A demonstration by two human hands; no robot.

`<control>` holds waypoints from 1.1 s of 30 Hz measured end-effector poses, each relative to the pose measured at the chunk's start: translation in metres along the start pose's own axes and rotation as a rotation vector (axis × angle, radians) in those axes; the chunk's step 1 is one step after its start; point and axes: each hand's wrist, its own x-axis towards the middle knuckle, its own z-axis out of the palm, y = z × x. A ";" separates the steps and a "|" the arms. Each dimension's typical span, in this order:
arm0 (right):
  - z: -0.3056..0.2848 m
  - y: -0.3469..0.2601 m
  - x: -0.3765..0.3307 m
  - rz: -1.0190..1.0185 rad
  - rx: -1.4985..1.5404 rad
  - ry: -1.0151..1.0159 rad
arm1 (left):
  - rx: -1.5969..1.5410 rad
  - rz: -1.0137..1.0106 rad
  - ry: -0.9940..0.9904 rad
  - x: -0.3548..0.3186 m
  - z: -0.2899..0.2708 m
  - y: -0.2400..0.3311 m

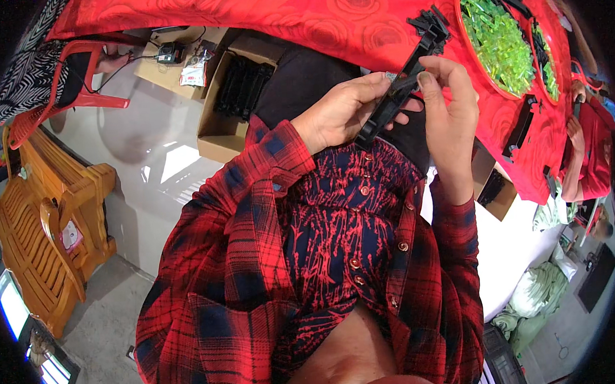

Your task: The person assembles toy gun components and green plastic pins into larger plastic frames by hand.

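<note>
A long, narrow black plastic part [381, 117] is held at a slant over my lap, in front of the red-covered table. My left hand [338, 115] is closed around its near half, with fingertips showing past its far side. On the right, my right hand [453, 117] has thumb and forefinger pinched together at the part's upper side. A small dark piece seems to lie at those fingertips, but its kind is hard to make out. Just beyond them, a pile of small black pieces [429, 23] sits on the red tablecloth [300, 21].
A round red tray [460, 31] of green translucent pieces stands at the right. Loose black parts [521, 124] lie beside it. An open carton [223, 146] holds several black parts at left, near a red chair [104, 99] and wooden bench [45, 231]. Another person [594, 145] works far right.
</note>
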 end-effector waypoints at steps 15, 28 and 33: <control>-0.007 0.010 0.006 -0.162 -0.144 0.004 | -0.016 -0.001 -0.019 0.000 0.002 0.003; 0.012 0.013 -0.003 0.156 0.032 -0.006 | -0.044 0.011 -0.020 0.004 -0.006 -0.003; 0.016 0.018 -0.004 -0.134 -0.374 0.113 | -0.047 0.019 -0.003 0.005 -0.005 -0.005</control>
